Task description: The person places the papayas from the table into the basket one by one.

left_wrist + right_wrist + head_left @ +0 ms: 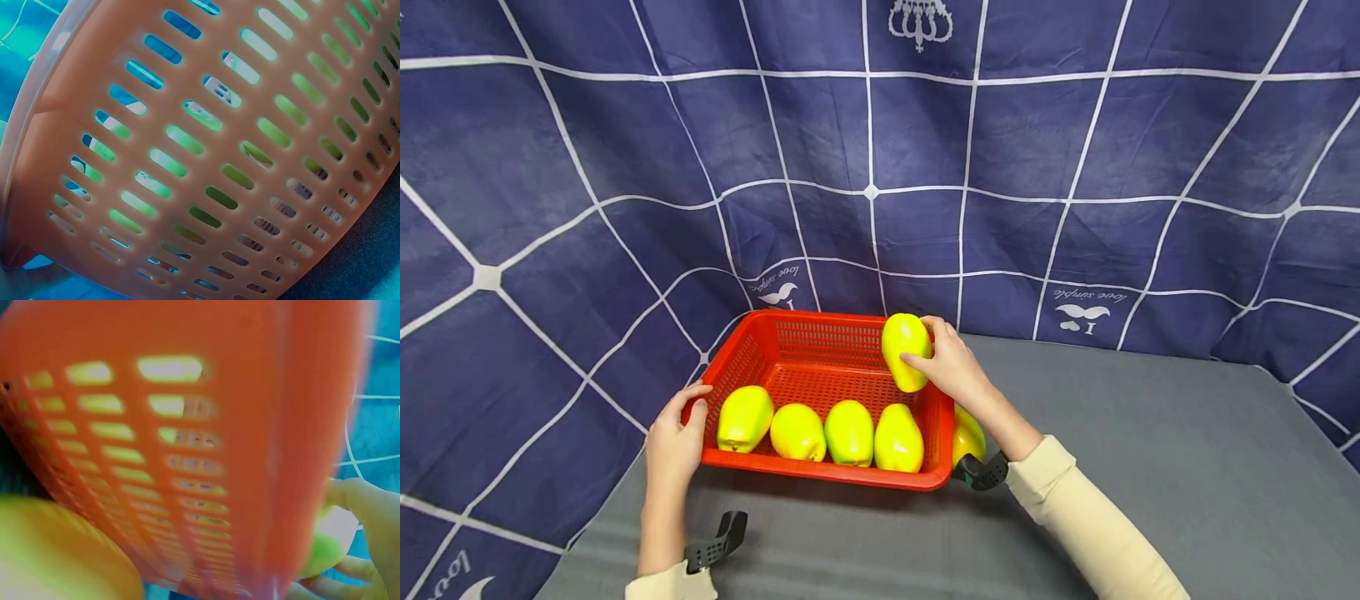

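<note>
My right hand [955, 365] holds a yellow-green mango [904, 346] upright over the back right part of a red plastic basket [820, 472], thumb in front and fingers on its far side. Four-sided and slotted, the basket has several more mangoes [797, 432] lined up along its near side. At the left rim is my left hand [673, 437], gripping it with thumb and fingers. The left wrist view is filled by the slotted basket wall [187, 150], with green fruit behind. In the right wrist view, the held mango [322, 555] is partly hidden behind the rim.
Another mango [967, 435] lies outside the basket, against its right wall and under my right forearm. A grey tabletop [1150, 450] spreads to the right and in front. Behind and to the left hangs a dark blue curtain [1037, 133] with white lines.
</note>
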The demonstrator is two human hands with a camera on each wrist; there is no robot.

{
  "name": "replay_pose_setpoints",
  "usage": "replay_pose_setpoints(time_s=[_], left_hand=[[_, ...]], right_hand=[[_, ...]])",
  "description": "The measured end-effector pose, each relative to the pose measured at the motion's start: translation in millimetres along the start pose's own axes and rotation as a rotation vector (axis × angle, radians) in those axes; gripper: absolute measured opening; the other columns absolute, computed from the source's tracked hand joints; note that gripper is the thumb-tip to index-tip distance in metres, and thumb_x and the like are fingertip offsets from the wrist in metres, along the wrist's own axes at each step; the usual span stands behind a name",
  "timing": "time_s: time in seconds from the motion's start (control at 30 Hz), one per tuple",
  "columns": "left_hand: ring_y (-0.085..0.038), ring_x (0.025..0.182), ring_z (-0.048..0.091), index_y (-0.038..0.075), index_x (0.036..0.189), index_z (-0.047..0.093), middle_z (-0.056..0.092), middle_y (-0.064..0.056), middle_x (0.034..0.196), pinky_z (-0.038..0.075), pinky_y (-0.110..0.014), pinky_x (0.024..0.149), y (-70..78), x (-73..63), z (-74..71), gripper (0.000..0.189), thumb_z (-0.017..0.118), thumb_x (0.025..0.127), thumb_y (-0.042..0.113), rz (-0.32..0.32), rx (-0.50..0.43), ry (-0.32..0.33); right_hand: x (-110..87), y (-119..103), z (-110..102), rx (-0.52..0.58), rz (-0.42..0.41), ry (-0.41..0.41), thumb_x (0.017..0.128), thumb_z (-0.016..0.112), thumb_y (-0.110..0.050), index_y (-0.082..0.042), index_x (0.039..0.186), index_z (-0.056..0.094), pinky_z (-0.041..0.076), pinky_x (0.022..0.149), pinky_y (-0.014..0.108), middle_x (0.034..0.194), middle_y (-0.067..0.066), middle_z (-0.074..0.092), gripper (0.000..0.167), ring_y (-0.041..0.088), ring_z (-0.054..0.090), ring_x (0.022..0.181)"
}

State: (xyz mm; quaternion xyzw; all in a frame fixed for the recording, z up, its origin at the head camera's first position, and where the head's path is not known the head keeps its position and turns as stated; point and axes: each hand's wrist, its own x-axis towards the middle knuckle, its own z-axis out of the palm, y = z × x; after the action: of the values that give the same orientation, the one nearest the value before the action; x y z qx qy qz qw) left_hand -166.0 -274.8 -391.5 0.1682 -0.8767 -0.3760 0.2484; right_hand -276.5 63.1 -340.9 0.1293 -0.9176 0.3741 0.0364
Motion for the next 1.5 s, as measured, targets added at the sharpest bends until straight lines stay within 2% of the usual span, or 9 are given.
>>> replay_pose_setpoints(time_s=[0.13, 0.3, 0.47, 0.6, 0.77, 1.0, 1.2, 1.37, 1.5], left_hand=[[-0.038, 0.110, 0.049, 0.013, 0.117, 0.058, 0.052, -0.014, 0.131, 0.033, -0.052, 0.093, -3.4, -2.9, -0.5, 0.032, 0.039, 0.092, 0.021, -0.016, 0.006, -0.007], [-0.036, 0.120, 0.046, 0.012, 0.117, 0.058, 0.052, -0.012, 0.132, 0.032, -0.053, 0.096, -5.9, -4.1, -0.2, 0.032, 0.040, 0.093, 0.021, -0.011, 0.010, -0.018], [-0.035, 0.121, 0.045, 0.012, 0.116, 0.058, 0.052, -0.011, 0.131, 0.032, -0.052, 0.096, -3.4, -4.3, 1.5, 0.031, 0.040, 0.092, 0.020, -0.004, 0.010, -0.020], [-0.034, 0.122, 0.044, 0.011, 0.116, 0.058, 0.052, -0.011, 0.132, 0.032, -0.051, 0.097, -0.7, -3.6, 2.1, 0.031, 0.040, 0.093, 0.020, 0.010, 0.008, -0.029], [-0.035, 0.121, 0.046, 0.011, 0.116, 0.059, 0.053, -0.012, 0.130, 0.033, -0.051, 0.096, 0.3, -3.0, 3.0, 0.030, 0.041, 0.092, 0.019, 0.018, 0.004, -0.018], [-0.036, 0.119, 0.046, 0.011, 0.116, 0.058, 0.053, -0.013, 0.130, 0.032, -0.052, 0.095, 2.5, -1.8, 1.0, 0.031, 0.041, 0.092, 0.019, 0.015, 0.001, -0.008], [-0.037, 0.121, 0.044, 0.011, 0.117, 0.058, 0.052, -0.013, 0.131, 0.031, -0.053, 0.096, 2.5, -3.0, -0.4, 0.032, 0.040, 0.093, 0.020, -0.001, -0.003, -0.012], [-0.036, 0.122, 0.044, 0.011, 0.117, 0.058, 0.052, -0.013, 0.132, 0.030, -0.054, 0.098, 1.7, -4.1, -0.3, 0.032, 0.040, 0.093, 0.020, -0.008, 0.001, -0.012], [-0.037, 0.121, 0.045, 0.011, 0.117, 0.058, 0.052, -0.014, 0.130, 0.031, -0.054, 0.096, 2.6, -3.5, -0.2, 0.031, 0.040, 0.092, 0.020, 0.004, -0.002, -0.006]], right_hand=[[5.0, 0.5, 2.9, -0.057, -0.014, 0.008, 0.078, 0.066, -0.035, -0.007, 0.129, 0.039, 0.047, 0.081, 0.040, 0.118, 0.013, 0.049, 0.064, 0.027, 0.053, 0.095], [6.0, 2.8, 10.4, -0.128, -0.036, -0.043, 0.079, 0.065, -0.035, -0.013, 0.133, 0.038, 0.047, 0.082, 0.043, 0.121, 0.014, 0.049, 0.064, 0.029, 0.054, 0.096], [4.4, 7.6, 20.4, -0.309, -0.117, -0.075, 0.080, 0.064, -0.038, -0.022, 0.133, 0.042, 0.046, 0.082, 0.043, 0.116, 0.014, 0.054, 0.060, 0.029, 0.056, 0.096], [4.2, 13.7, 27.3, -0.434, -0.148, -0.039, 0.080, 0.063, -0.042, -0.020, 0.130, 0.047, 0.040, 0.084, 0.039, 0.109, 0.012, 0.057, 0.057, 0.027, 0.052, 0.101], [6.2, 20.0, 35.0, -0.476, -0.150, 0.014, 0.080, 0.062, -0.043, -0.016, 0.128, 0.049, 0.035, 0.085, 0.040, 0.113, 0.011, 0.056, 0.057, 0.025, 0.050, 0.106], [10.6, 17.5, 36.8, -0.494, -0.166, 0.048, 0.081, 0.062, -0.042, -0.016, 0.125, 0.050, 0.033, 0.083, 0.040, 0.115, 0.010, 0.056, 0.052, 0.024, 0.051, 0.108], [12.3, 15.1, 34.8, -0.477, -0.168, 0.030, 0.082, 0.060, -0.043, -0.016, 0.124, 0.050, 0.033, 0.086, 0.041, 0.118, 0.009, 0.055, 0.051, 0.024, 0.049, 0.111], [8.6, 14.6, 29.0, -0.385, -0.154, 0.029, 0.084, 0.057, -0.042, -0.015, 0.127, 0.049, 0.032, 0.091, 0.043, 0.122, 0.008, 0.053, 0.052, 0.024, 0.047, 0.115], [1.0, 11.9, 17.3, -0.268, -0.168, 0.077, 0.085, 0.057, -0.038, -0.016, 0.126, 0.049, 0.029, 0.095, 0.044, 0.122, 0.008, 0.053, 0.048, 0.025, 0.048, 0.115]])
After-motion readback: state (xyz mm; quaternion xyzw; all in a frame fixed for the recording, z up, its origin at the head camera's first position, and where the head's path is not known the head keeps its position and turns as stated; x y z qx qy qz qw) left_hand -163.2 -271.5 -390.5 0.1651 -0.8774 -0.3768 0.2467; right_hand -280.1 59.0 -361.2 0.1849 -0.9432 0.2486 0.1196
